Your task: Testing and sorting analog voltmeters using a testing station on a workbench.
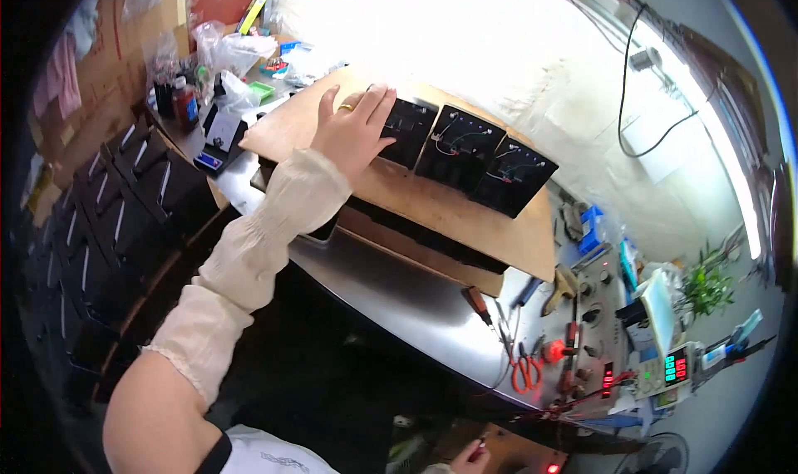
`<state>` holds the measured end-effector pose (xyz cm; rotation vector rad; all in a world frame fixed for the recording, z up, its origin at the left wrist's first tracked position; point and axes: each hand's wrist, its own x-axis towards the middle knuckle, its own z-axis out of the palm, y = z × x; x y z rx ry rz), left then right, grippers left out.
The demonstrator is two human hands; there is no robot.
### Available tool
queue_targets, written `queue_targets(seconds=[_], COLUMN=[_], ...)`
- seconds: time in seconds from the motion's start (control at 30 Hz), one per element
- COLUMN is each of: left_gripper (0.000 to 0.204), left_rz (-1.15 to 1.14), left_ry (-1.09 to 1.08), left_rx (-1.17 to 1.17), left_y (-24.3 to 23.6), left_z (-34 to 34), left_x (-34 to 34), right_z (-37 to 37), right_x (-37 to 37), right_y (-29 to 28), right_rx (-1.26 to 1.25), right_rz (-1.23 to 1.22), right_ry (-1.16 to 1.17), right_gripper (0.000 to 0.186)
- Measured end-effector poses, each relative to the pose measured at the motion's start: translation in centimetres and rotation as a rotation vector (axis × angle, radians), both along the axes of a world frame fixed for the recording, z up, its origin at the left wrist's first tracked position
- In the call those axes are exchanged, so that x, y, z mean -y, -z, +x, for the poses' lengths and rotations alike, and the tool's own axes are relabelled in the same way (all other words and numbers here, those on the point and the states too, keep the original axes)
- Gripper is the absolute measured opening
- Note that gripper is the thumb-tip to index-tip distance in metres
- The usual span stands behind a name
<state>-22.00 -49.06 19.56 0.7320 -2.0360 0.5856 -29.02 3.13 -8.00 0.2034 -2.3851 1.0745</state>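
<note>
My left hand (pixel 356 127), in a cream sleeve, reaches over a wooden board (pixel 287 125). Its fingers are stretched out, at the left end of a row of black panels, partly covering the nearest one (pixel 409 133). Beside that stand a middle black panel (pixel 455 152) and a right one (pixel 514 177), both with thin wires and small parts on their faces. At the lower edge, my right hand (pixel 472 457) is closed on a small dark red thing (pixel 477 450), whose kind I cannot make out; the hand is partly cut off by the frame.
Orange-handled scissors (pixel 526 374) and a brown-handled tool (pixel 479 304) lie on the metal bench (pixel 391 304). Meters with lit displays (pixel 675 366) and cables crowd the right side. Stacked black parts (pixel 108 216) stand at left, bottles and bags behind. A cable (pixel 622 112) hangs at upper right.
</note>
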Motion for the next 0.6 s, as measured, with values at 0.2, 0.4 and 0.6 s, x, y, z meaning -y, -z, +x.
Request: queue_targets(seconds=[0.2, 0.4, 0.6], left_gripper=[0.027, 0.055, 0.099], left_rz=[-0.074, 0.152, 0.870], left_ry=[0.432, 0.575, 0.681], left_rx=[-0.046, -0.235, -0.208], left_y=[4.4, 3.3, 2.2], left_z=[3.8, 2.5, 1.9], left_x=[-2.0, -2.0, 1.6], right_z=[6.9, 8.3, 8.8], right_x=[5.2, 7.7, 9.0], right_y=[-4.5, -3.7, -6.0], right_rx=[0.213, 0.258, 0.271], right_rz=[-0.191, -0.029, 0.030], right_ry=[-0.208, -0.498, -0.549], right_gripper=[0.024, 0.019, 0.021])
